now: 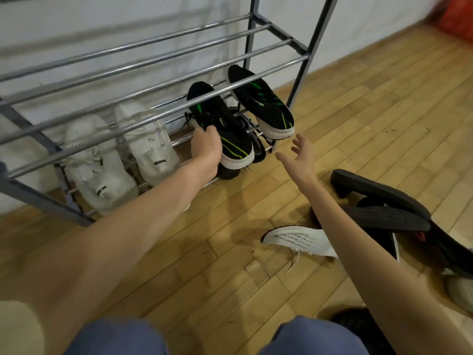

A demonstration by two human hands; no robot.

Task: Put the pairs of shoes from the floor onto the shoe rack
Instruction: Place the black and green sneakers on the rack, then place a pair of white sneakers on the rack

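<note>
**Inspector:** State of the rack?

**Assessor:** The shoe rack stands against the wall. On its lower tier a pair of white sneakers sits at the left. At the right, one black-and-green sneaker rests on the rails, heel outward; its partner lies just beside it, toe under the upper bars.

**Inspector:** And the hands?

**Assessor:** The left hand is closed on the partner shoe at its collar. The right hand is spread wide and empty, near the placed shoe's heel but not touching it.

**Inspector:** What does the step call for?

**Assessor:** In my judgement, seating that second shoe — sole flat across two rails, parallel to its mate, heel flush with the front. A dark shoe sits beneath and between the pair; whether it leaves the rails free I cannot tell, so the shoe should be checked for rocking before release. The free hand could steady the heel.

**Inspector:** Outstanding?

**Assessor:** A white shoe and black sandals lie on the floor — not yet racked.
</note>
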